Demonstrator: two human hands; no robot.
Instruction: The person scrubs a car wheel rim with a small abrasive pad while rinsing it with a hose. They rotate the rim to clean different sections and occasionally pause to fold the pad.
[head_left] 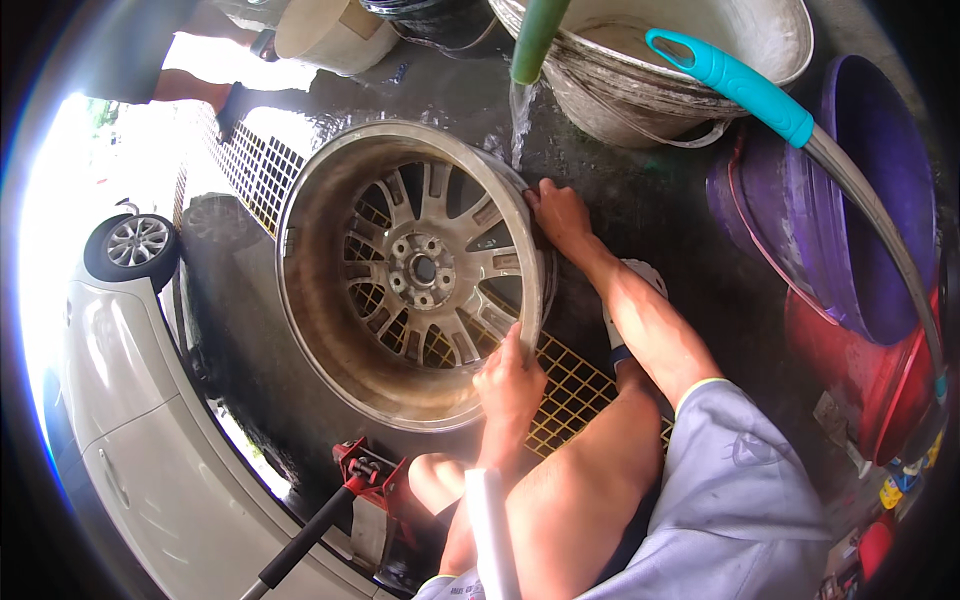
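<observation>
A wheel rim [440, 270], metal and brown with grime on its inner barrel, stands tilted on the wet floor with its hollow back toward me. My left hand [510, 382] grips its near lip, a finger laid along the edge. On the rim's right side, my right hand [558, 212] has its fingers curled at the outer edge; their tips are partly hidden. Beyond that hand, water [520, 130] pours from a green hose [540, 40] to the floor behind the rim.
A dirty white bucket [590, 105], a teal-handled hose [735, 90], a purple tub [885, 200] and a red basin [890, 390] stand right. Yellow floor grating [570, 390] lies beneath. A red floor jack [365, 468] and silver car [150, 430] are left; another person's limb [190, 90] shows far left.
</observation>
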